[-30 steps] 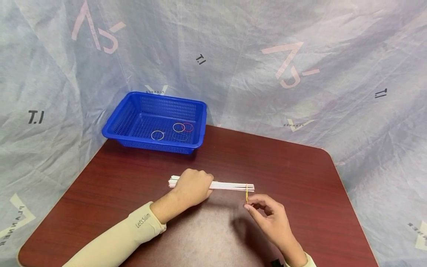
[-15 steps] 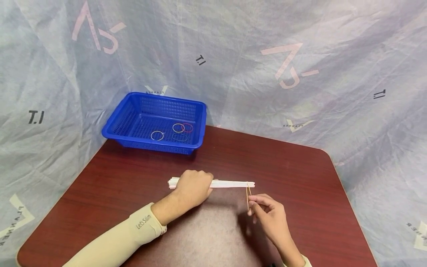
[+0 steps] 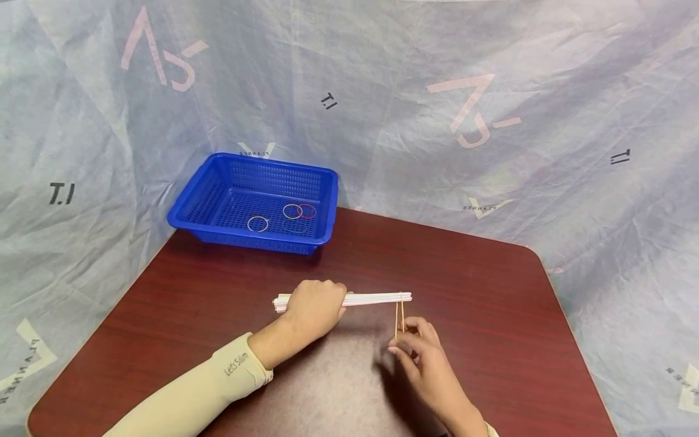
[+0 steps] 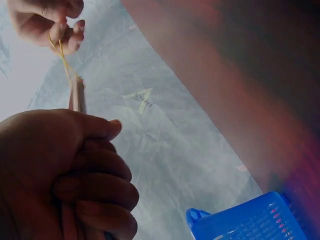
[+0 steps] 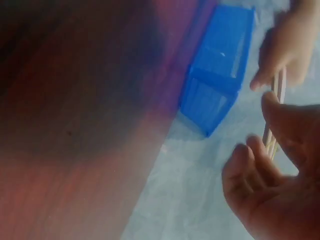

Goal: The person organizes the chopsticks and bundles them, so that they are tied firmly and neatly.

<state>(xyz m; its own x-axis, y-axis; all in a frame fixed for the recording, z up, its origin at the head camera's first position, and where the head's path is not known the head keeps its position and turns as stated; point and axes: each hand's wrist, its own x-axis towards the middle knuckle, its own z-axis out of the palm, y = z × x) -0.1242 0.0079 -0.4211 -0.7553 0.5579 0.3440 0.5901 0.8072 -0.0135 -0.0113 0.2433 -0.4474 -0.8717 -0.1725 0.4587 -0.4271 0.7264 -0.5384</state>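
A bundle of thin white sticks (image 3: 374,298) lies crosswise in my left hand (image 3: 317,306), whose fingers are curled round its middle. In the left wrist view the left hand (image 4: 95,170) shows its fingers wrapped about the sticks (image 4: 78,95). Near the right end of the bundle a yellow rubber band (image 3: 396,320) loops over the sticks and is stretched down toward me. My right hand (image 3: 428,364) holds the lower end of that band with fingers and thumb. The right wrist view shows this hand (image 5: 275,185) in front of the bundle's end, the band mostly hidden there.
A blue plastic basket (image 3: 322,238) stands at the back left of the dark red table (image 3: 464,273). Inside lie several thin rubber bands, among them a red one (image 3: 307,211) and a pale one (image 3: 258,224). A grey printed sheet (image 3: 382,121) hangs behind the table.
My right hand has shifted its fingers on the rubber band and moved slightly left, spreading the loop into two strands. The bundle's right end has tipped up a little; the left hand stays in place.
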